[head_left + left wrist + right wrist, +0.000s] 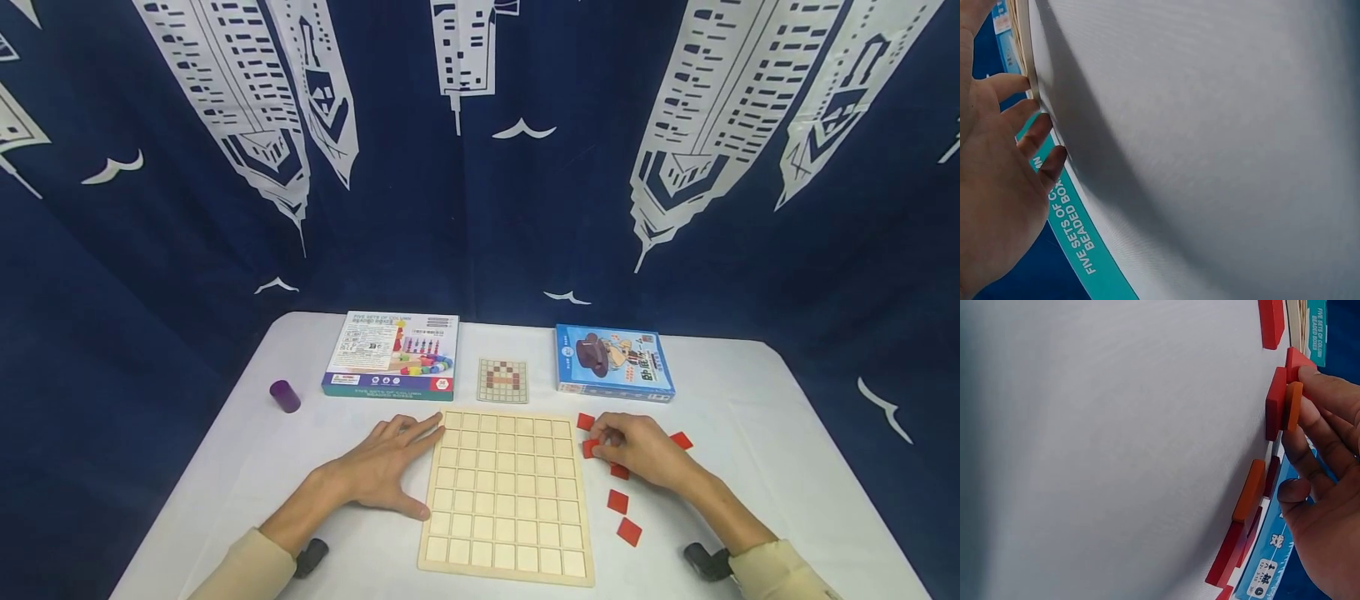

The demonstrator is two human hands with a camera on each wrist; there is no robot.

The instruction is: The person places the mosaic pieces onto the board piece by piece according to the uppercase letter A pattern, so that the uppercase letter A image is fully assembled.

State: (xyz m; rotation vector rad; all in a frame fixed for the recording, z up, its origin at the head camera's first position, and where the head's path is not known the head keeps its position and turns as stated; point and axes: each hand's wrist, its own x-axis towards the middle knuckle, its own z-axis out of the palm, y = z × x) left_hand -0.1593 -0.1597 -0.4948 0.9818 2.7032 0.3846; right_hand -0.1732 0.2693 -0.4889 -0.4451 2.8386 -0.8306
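Note:
A pale wooden grid board [507,497] lies in the middle of the table, its squares bare. My left hand [386,467] is spread at its left side, with the thumb and fingertips at the edge; the left wrist view shows its fingers [1019,115] extended. Beyond the board's right edge, my right hand [645,450] pinches a red square tile [590,449] between thumb and fingers. That tile [1298,361] shows under the thumb in the right wrist view, with an orange-looking tile [1294,406] close to the fingers. Other red tiles [618,502] lie around this hand, some partly hidden by it.
Behind the board lies a small pattern card [502,381]. A bead-set box [392,356] is at back left, and a blue box [615,363] at back right. A purple cylinder [285,396] rests at far left. A dark blue curtain [465,208] hangs behind the table.

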